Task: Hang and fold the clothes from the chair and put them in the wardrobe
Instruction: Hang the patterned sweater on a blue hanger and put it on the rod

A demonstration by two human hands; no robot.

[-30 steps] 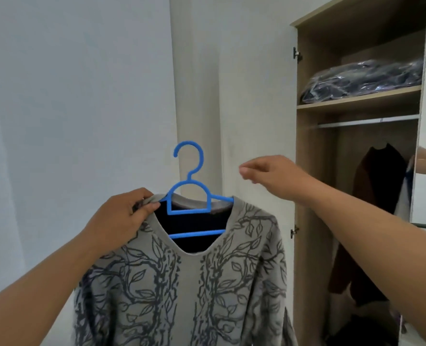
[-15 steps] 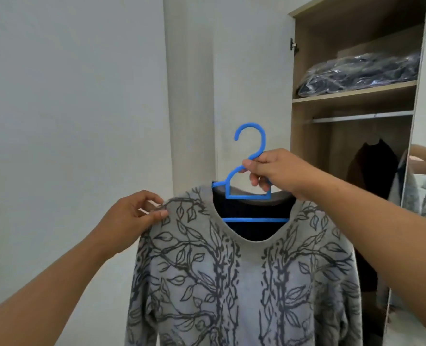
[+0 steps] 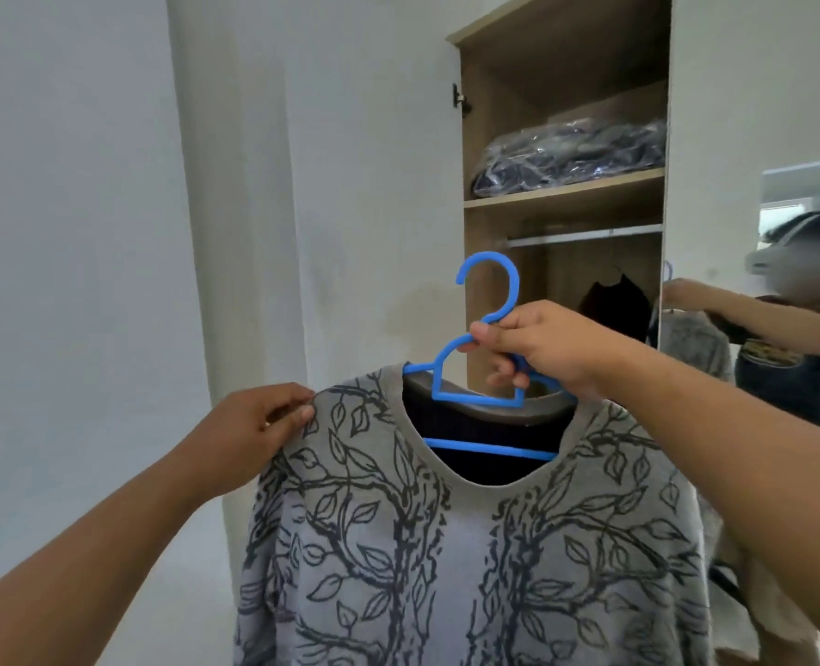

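Observation:
A grey sweater (image 3: 470,535) with a dark leaf-and-branch print hangs on a blue plastic hanger (image 3: 487,281) in front of me. My right hand (image 3: 537,348) grips the hanger's neck just below the hook. My left hand (image 3: 259,425) pinches the sweater's left shoulder. The open wardrobe (image 3: 561,79) stands behind, its metal hanging rail (image 3: 585,235) a little above the hook. A dark garment (image 3: 614,305) hangs from that rail. The chair is out of view.
A plastic-wrapped dark bundle (image 3: 571,156) lies on the wardrobe's top shelf (image 3: 561,197). The wardrobe's mirrored door (image 3: 758,233) at the right reflects a person. A white open door panel and white walls fill the left.
My right hand has taken the hanger's neck and carried the sweater right, toward the wardrobe. My left hand has shifted from the collar out to the shoulder.

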